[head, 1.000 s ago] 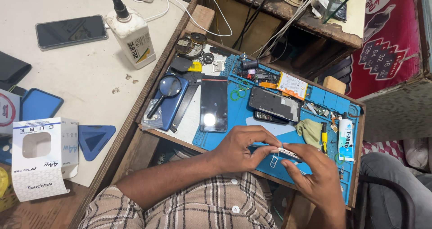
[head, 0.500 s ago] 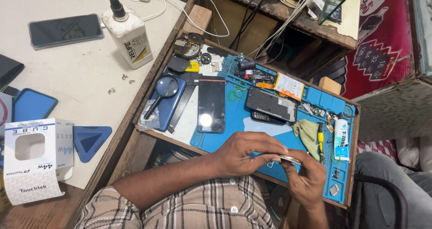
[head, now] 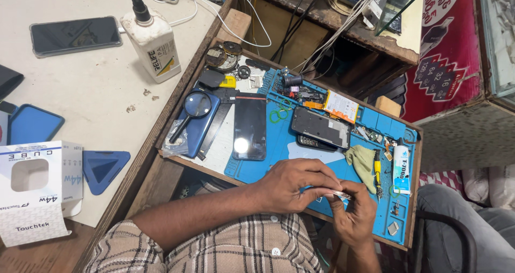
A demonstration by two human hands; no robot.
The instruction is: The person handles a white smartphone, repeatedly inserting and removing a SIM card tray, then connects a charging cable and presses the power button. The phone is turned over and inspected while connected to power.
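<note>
At the lower centre of the frame, the left hand point(head: 292, 184) and the right hand point(head: 355, 216) meet over the near edge of the blue work mat point(head: 279, 163). Both close their fingertips on a small, thin metal part point(head: 341, 194), pinched between them just above the mat. Just above them lie a dark phone point(head: 250, 127), an opened phone body point(head: 320, 127) and a yellowish cloth point(head: 363, 162); a glue tube point(head: 401, 168) lies to the right.
</note>
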